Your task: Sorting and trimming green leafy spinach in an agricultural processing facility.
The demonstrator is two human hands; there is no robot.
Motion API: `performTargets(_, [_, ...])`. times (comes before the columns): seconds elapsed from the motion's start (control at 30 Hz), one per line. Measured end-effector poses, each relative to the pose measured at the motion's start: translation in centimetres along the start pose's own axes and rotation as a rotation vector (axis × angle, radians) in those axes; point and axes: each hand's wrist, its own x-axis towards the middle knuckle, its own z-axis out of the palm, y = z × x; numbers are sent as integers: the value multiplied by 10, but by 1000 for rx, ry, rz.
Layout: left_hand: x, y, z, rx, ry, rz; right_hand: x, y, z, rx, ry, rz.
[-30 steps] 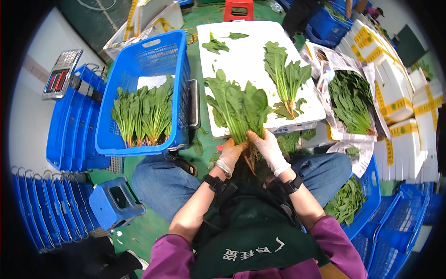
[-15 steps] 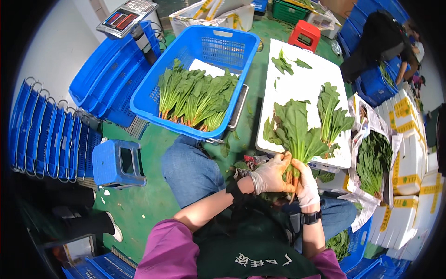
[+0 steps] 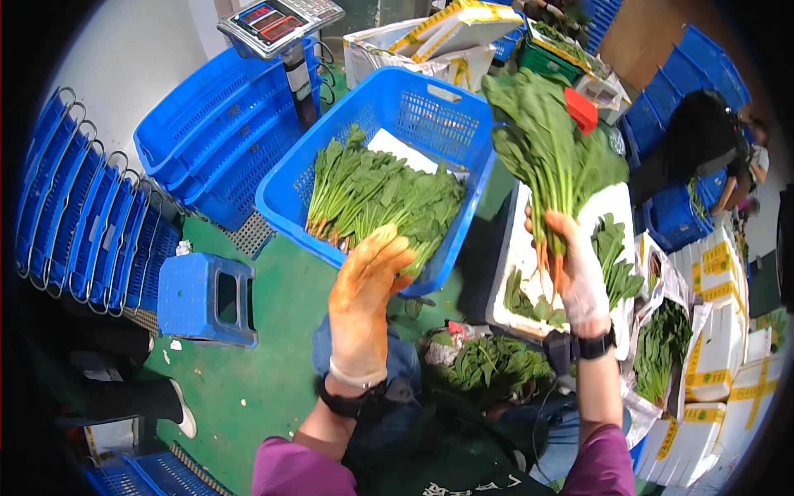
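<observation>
My right hand, in a thin whitish glove, is closed round the reddish stems of a spinach bunch. The bunch stands upright above the white foam board, its leaves spread at the top. My left hand, in an orange-stained glove, holds nothing; its fingers stretch upward and bend slightly. It is at the near rim of a blue basket, in front of the spinach bunches laid inside. More spinach lies on the board's right side, partly behind my right hand.
Loose greens lie low in front of me. At the left stand a blue stool, stacked blue baskets and a scale. White foam boxes line the right. Another person bends over baskets at the far right.
My right hand has raised the spinach bunch off the board area. My left hand has let go of its stems and moved left to the basket. The view has shifted.
</observation>
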Motion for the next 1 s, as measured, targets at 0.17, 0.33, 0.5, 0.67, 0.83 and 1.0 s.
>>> performTargets(0.17, [-1,9,-9,-5,54,-52,127,-6,31,-482,-156,-286])
performTargets(0.33, [8,7,-22,-106,101,-101,239,-4,42,-980,-114,-657])
performTargets(0.5, [5,19,-33,-142,49,-148,299,31,84,-1439,-25,-714])
performTargets(0.67, [7,15,-35,-119,79,-146,327,82,53,-2009,-159,-241])
performTargets(0.83, [7,10,-25,29,135,-101,281,49,13,-1581,-302,-256])
performTargets(1.0, [0,2,-17,-29,-3,-159,172,-36,-41,-1282,-212,-302])
